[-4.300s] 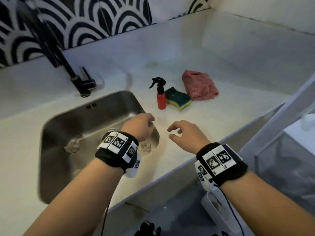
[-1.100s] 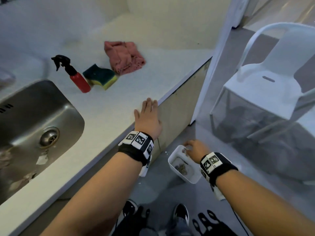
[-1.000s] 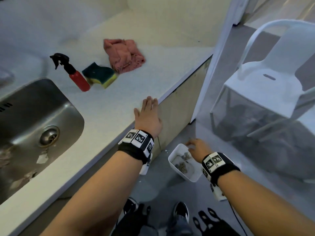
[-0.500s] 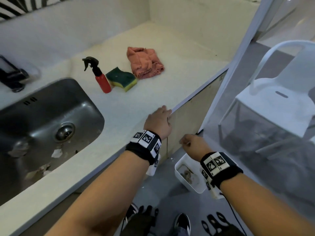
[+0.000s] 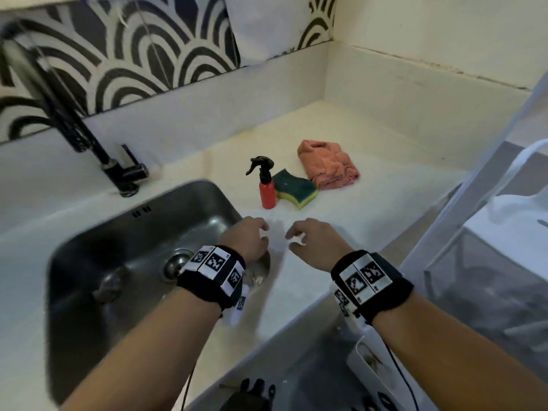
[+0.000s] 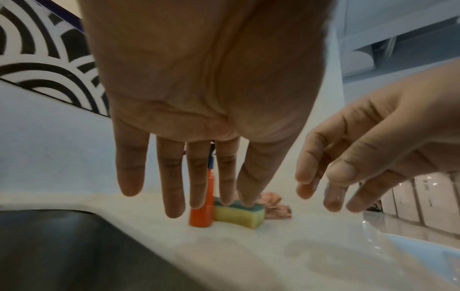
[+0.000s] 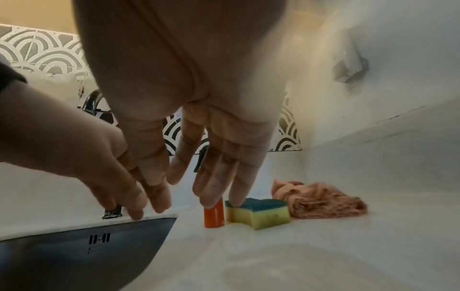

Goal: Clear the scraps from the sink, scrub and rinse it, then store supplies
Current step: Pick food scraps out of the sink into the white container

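Hovering side by side above the counter (image 5: 341,221), the left hand (image 5: 247,241) and the right hand (image 5: 314,244) are both released, fingers loosely extended and pointing downward, holding nothing. The wrist views confirm bare palms, with the fingers (image 6: 174,177) of the left hand slightly spread and the fingers (image 7: 216,173) of the right hand close together. The left hand hangs over the right rim of the steel sink (image 5: 89,277); the right hand hangs just beside it, over bare counter, the two hands near each other but apart. Within the sink, the round drain (image 5: 175,264) lies at the centre of the basin, and pale scraps (image 5: 256,278) lie against the right wall below the left wrist; their details are blurred. Beyond the hands stand a red spray bottle (image 5: 265,185) with a black trigger, upright, and a green-and-yellow sponge (image 5: 295,189) touching or just beside it. A crumpled pink cloth (image 5: 327,164) lies just behind the sponge. A black faucet (image 5: 124,176) rises behind the sink against the patterned backsplash (image 5: 133,54). A white bin (image 5: 370,360) containing debris sits on the floor below the right forearm.
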{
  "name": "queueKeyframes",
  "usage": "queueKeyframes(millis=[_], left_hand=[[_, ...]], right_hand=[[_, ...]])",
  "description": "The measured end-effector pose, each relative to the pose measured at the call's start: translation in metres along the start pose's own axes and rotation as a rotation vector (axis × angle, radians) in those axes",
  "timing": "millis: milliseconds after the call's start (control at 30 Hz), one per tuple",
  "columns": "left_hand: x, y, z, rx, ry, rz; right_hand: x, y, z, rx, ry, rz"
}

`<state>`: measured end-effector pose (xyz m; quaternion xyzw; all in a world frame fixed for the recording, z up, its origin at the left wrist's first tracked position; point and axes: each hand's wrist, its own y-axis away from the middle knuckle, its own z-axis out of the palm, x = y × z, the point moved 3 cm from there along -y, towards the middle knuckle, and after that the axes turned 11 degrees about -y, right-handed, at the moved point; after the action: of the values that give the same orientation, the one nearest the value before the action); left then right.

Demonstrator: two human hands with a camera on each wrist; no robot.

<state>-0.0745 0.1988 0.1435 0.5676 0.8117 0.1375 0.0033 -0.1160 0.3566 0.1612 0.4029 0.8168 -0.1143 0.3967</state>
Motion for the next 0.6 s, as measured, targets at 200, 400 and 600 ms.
queueKeyframes(millis=[200,400,600], left_hand=[[-0.07,-0.015,0.001,-0.071,-0.141,0.088],[-0.098,-0.036,0.046,-0.165,-0.127,0.138],[-0.113,-0.061,0.107,-0.43,-0.1,0.184]], right_hand=[[-0.04,-0.052,0.042,-0.016,0.046,0.038],[-0.056,-0.089,0.07,-0.062,0.137,0.104],[-0.044,-0.112,0.078,-0.164,0.188,0.206]])
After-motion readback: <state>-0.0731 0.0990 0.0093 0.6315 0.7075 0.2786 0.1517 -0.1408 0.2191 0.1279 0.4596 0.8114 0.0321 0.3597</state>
